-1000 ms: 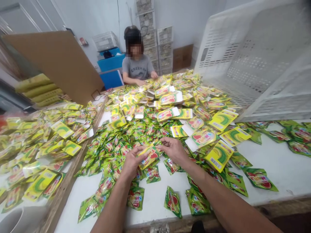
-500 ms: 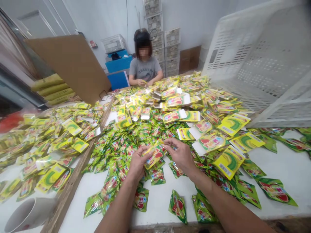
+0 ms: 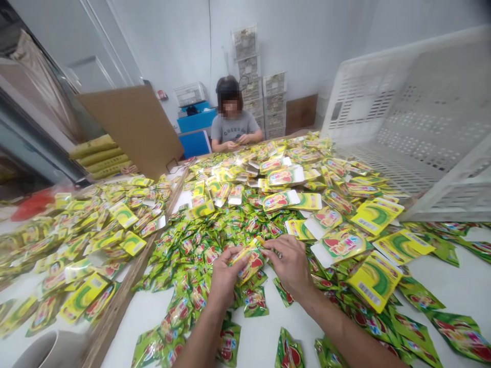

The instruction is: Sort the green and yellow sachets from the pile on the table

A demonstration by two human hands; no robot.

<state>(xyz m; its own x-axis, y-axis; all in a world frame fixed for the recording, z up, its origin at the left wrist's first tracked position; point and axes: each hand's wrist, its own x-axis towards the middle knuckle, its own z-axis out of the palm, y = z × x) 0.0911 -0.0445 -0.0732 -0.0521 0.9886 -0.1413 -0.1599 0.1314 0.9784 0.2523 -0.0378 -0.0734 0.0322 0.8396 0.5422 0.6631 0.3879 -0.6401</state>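
holding yellow box (image 3: 253, 264), left fingers (image 3: 241, 263) (sachets (image 3: 255, 303) below)

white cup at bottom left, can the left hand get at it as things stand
Probably not freely: the left hand holds a yellow box, and the wooden strip lies between that hand and the white cup.

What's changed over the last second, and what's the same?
The co-worker's hands, apart at the far edge of the heap of cartons a second ago, have come together in front of the body. The whole scene sits lower and farther right, as the camera's view shifted. Unchanged: the left hand grips the yellow carton, with the right hand at its far end.
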